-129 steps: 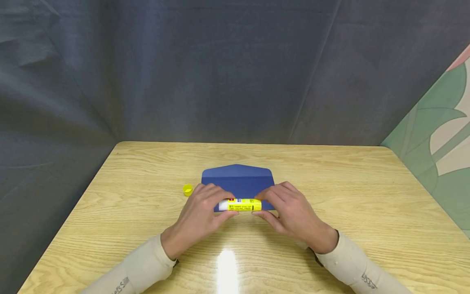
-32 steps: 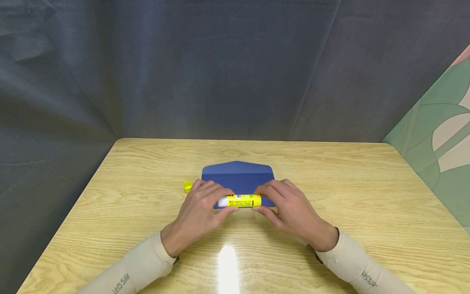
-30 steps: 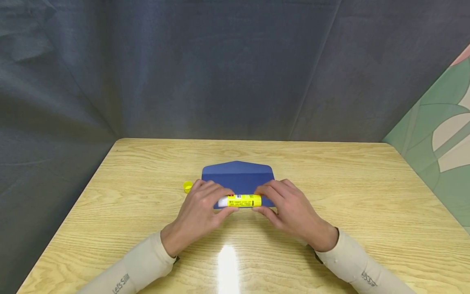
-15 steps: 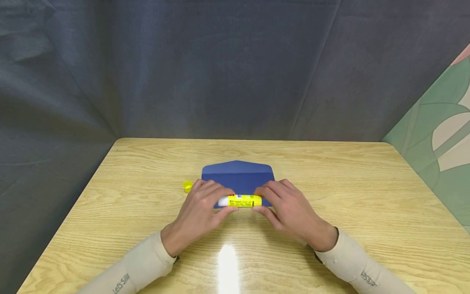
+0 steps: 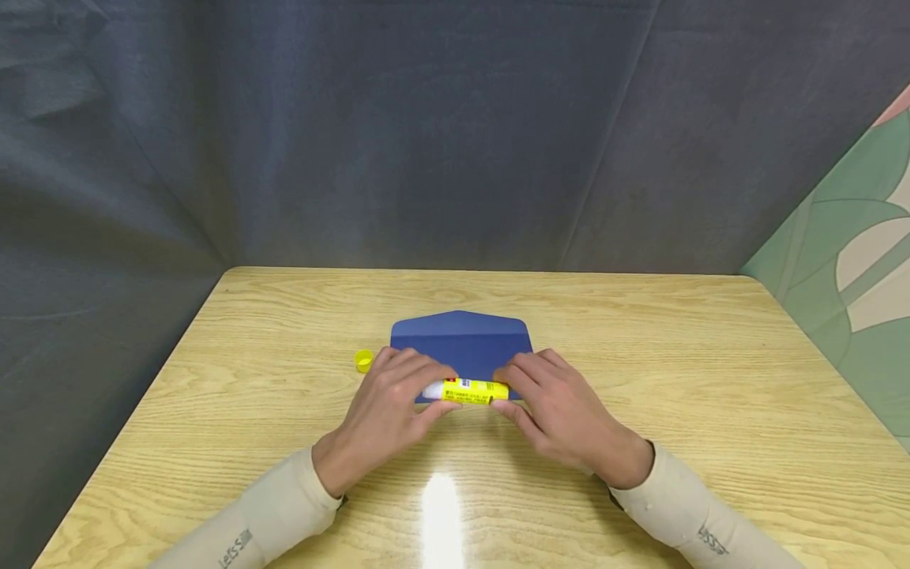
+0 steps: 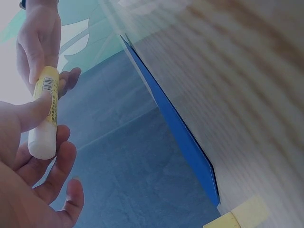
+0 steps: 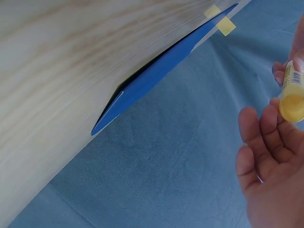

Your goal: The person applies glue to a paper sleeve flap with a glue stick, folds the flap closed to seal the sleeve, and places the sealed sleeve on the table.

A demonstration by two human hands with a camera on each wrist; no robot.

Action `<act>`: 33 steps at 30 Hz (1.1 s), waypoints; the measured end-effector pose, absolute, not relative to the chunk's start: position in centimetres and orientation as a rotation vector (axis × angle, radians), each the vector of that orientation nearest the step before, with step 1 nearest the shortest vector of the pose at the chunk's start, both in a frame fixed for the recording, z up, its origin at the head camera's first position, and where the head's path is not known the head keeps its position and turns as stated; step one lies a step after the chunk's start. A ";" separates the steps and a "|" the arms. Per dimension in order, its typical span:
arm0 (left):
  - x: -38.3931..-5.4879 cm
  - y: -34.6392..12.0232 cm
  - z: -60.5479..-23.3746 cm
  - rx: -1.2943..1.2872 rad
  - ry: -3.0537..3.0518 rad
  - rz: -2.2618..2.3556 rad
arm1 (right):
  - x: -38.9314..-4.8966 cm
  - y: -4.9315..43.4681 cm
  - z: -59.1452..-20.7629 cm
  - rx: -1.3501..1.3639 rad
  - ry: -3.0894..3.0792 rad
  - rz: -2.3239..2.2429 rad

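Between both hands lies a yellow glue stick (image 5: 475, 390), level and raised above the table, its white end to the left. My left hand (image 5: 389, 407) pinches it near that white end (image 6: 43, 140) with thumb and fingers. The yellow base end (image 7: 291, 105) is gripped by my right hand (image 5: 565, 407). Below and behind the glue stick, a blue envelope (image 5: 462, 352) lies on the table with its flap (image 5: 458, 322) opened away from me. The hands and the glue stick hide its near part. A small yellow cap (image 5: 364, 361) stands left of the envelope.
The wood-grain table (image 5: 640, 356) reaches back to a dark cloth (image 5: 441, 134), which also hangs along the left side. A leaf-patterned surface (image 5: 846, 269) borders the right edge. A light reflection shines on the tabletop in front.
The right end of the glue stick has dipped slightly and the stick has turned a little in the right hand's fingers. Envelope and cap stay put on the table.
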State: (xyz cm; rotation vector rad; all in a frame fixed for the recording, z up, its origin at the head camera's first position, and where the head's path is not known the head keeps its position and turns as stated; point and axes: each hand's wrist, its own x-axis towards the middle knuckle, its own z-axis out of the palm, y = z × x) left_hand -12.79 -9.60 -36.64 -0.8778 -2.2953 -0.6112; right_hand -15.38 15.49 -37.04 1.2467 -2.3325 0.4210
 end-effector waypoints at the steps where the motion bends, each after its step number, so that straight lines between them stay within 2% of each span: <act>1: -12.8 -9.6 -36.6 -0.878 -2.295 -0.612 | -15.4 15.5 -37.1 1.248 -2.332 0.424; 33: -12.8 -9.5 -36.7 -0.907 -2.299 -0.632 | -15.1 15.3 -36.9 1.251 -2.308 0.582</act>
